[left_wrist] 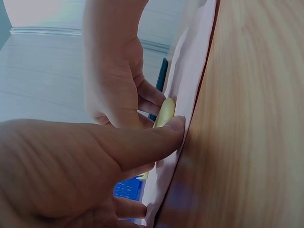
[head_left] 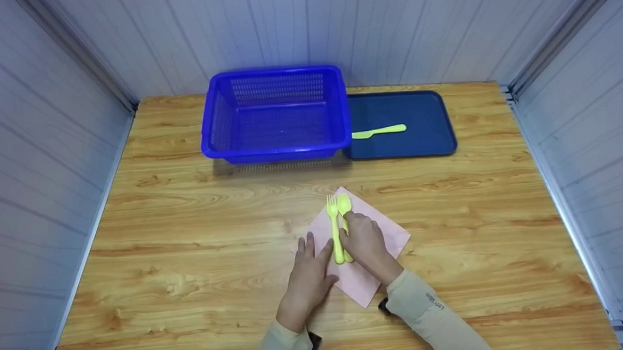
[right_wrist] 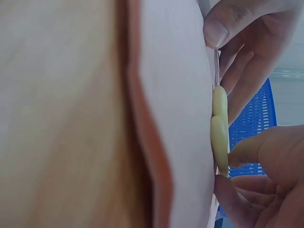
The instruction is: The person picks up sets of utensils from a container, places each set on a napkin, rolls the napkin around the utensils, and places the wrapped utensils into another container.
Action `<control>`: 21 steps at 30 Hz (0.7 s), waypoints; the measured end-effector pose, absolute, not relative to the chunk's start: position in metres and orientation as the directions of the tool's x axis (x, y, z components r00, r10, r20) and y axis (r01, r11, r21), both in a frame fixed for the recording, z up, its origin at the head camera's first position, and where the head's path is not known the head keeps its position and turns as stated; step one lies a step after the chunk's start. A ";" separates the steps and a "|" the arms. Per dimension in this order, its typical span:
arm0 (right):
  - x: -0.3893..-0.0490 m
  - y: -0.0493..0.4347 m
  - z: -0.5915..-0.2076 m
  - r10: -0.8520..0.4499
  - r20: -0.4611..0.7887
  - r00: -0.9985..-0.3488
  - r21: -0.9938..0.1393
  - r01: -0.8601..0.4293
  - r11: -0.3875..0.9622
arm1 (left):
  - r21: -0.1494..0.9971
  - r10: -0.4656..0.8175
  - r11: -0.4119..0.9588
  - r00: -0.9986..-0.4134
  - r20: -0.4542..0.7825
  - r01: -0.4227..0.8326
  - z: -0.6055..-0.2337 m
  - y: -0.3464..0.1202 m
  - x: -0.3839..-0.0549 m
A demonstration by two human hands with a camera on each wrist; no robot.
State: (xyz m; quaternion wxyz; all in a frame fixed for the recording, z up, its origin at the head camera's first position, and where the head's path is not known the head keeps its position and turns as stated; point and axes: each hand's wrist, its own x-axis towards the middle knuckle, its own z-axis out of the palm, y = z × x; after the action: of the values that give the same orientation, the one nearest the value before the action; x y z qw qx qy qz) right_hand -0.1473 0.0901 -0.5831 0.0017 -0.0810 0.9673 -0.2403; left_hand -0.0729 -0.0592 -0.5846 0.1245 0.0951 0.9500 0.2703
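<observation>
A yellow fork [head_left: 336,233] and a yellow spoon [head_left: 344,202] lie side by side on a pink napkin [head_left: 358,282], which is turned cornerwise. My right hand [head_left: 364,239] pinches the spoon between thumb and fingers, covering part of its handle. In the right wrist view, that hand [right_wrist: 270,166] is at the spoon handle [right_wrist: 219,137], close to the fork handle [right_wrist: 220,99]. My left hand [head_left: 308,276] rests with spread fingers on the napkin's left side, index fingertip right by the fork. The left thumb [left_wrist: 156,142] lies near the handle ends.
A blue plastic basket [head_left: 277,154] stands at the back of the wooden table [head_left: 189,241]. Beside it on the right is a dark blue tray [head_left: 418,106] bearing a yellow knife [head_left: 387,129], its blade tip hidden by the basket. Pale panel walls [head_left: 306,30] enclose the table.
</observation>
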 end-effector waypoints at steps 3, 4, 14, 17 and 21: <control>-0.147 0.092 -0.584 -0.165 0.049 -0.985 -0.469 -0.168 0.867 | 0.531 0.249 0.840 -0.949 -0.195 0.112 -0.584 -0.058 -0.074; -0.147 0.092 -0.584 -0.166 0.051 -0.985 -0.472 -0.170 0.865 | 0.529 0.250 0.841 -0.948 -0.199 0.111 -0.584 -0.058 -0.074; -0.161 0.110 -0.571 -0.178 0.056 -0.982 -0.448 -0.184 0.875 | 0.518 0.244 0.849 -0.947 -0.208 0.105 -0.582 -0.057 -0.075; -0.183 0.130 -0.561 -0.162 0.092 -0.982 -0.423 -0.186 0.887 | 0.523 0.244 0.846 -0.948 -0.206 0.104 -0.582 -0.057 -0.075; -0.224 0.161 -0.548 -0.170 0.121 -0.978 -0.370 -0.203 0.907 | 0.525 0.248 0.846 -0.943 -0.224 0.097 -0.583 -0.057 -0.074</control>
State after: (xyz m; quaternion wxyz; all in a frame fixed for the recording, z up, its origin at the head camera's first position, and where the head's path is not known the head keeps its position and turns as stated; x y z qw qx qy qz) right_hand -0.2240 0.1607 -0.5485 -0.0430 -0.0956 0.9754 -0.1937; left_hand -0.0740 -0.0569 -0.5826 0.1432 0.0907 0.9499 0.2627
